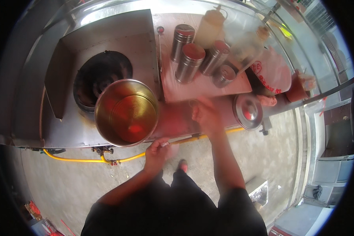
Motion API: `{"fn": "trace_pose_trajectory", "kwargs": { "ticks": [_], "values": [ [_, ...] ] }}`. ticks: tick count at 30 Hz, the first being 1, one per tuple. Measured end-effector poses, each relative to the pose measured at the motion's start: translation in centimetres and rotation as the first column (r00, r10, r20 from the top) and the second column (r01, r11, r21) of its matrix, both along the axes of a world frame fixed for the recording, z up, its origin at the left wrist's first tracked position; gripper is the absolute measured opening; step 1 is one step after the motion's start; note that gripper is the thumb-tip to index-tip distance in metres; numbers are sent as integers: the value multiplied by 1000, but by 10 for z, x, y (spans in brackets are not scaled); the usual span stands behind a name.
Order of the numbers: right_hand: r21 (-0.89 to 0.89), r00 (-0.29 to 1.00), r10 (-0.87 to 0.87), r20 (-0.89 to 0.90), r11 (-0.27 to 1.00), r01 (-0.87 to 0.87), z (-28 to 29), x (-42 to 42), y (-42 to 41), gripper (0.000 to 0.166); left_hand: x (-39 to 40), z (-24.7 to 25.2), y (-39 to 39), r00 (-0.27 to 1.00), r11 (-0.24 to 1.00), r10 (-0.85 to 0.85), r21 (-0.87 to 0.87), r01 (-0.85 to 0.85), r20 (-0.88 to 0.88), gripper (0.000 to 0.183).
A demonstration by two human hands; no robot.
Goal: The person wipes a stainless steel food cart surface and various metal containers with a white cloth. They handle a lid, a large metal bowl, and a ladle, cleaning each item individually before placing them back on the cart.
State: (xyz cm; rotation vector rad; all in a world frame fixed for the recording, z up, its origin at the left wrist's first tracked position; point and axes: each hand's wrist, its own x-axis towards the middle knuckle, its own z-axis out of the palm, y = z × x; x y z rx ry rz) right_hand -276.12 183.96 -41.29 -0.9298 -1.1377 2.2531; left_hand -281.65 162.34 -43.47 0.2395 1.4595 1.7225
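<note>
My left hand (155,156) is low in front of the counter's edge, near the rim of a deep metal pot (134,118). Its thumb and fingers pinch a small whitish item (165,144), too small to name. Further forward and to the right, my right hand (206,116) hovers over the counter with its fingers curled, blurred by motion. A thin pale line shows by its fingertips; whether it holds anything is unclear. Clear yellowish liquid seems to lie in the pot, which stands in front of a black round gas burner (103,78).
Several steel shaker canisters (190,63) and a squeeze bottle (211,28) stand on a board (172,85). A long-handled spoon (160,48) lies at its left. Rightward are a round metal lid (248,112) and a printed plastic bag (273,70). A yellow gas hose (76,160) runs along the counter front.
</note>
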Motion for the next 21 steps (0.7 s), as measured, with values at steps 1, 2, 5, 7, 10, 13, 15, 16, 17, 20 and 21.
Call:
{"fn": "trace_pose_trajectory", "kwargs": {
  "ticks": [1, 2, 5, 7, 10, 13, 15, 16, 17, 20, 21],
  "values": [
    [-2, 1000, 27, -6, 1000, -27, 1, 11, -1, 33, 3, -1, 6, 1000, 1000, -6, 24, 5, 23, 21],
    [-3, 998, 56, -12, 998, -56, 1, 24, -2, 33, 8, -3, 11, 999, 999, -9, 49, 7, 47, 22],
    [-90, 969, 192, -153, 974, -207, -3, 52, 4, 33, 20, -8, 32, 995, 989, -61, 137, 49, 81, 22],
    [-157, 934, 296, -201, 931, -329, -2, 67, 8, 34, 34, 3, 54, 983, 996, -64, 80, 51, 172, 19],
    [-223, 873, 462, -156, 844, -487, 4, 78, 7, 31, 48, 8, 78, 986, 993, -92, -56, 101, 138, 14],
    [-100, 867, 497, -23, 862, -497, 9, 95, 12, 27, 59, 13, 78, 999, 999, -37, -14, 37, 14, 11],
    [82, 881, 470, 49, 877, -473, 0, 107, 16, 24, 71, 8, 74, 998, 999, -30, 15, 29, 57, 10],
    [173, 884, 462, 73, 867, -467, -4, 110, 16, 22, 74, 5, 69, 997, 1000, -15, 26, 13, 74, 10],
    [221, 888, 443, 122, 860, -460, -7, 113, 14, 20, 79, 4, 64, 997, 1000, -7, 2, 7, 72, 10],
    [344, 873, 412, 262, 805, -483, -18, 114, -6, 13, 97, -8, 47, 994, 993, 112, -21, -112, -13, 12],
    [364, 867, 435, 245, 787, -498, -23, 113, -14, 13, 98, -7, 38, 990, 988, 144, -62, -143, 1, 12]
  ]
}}
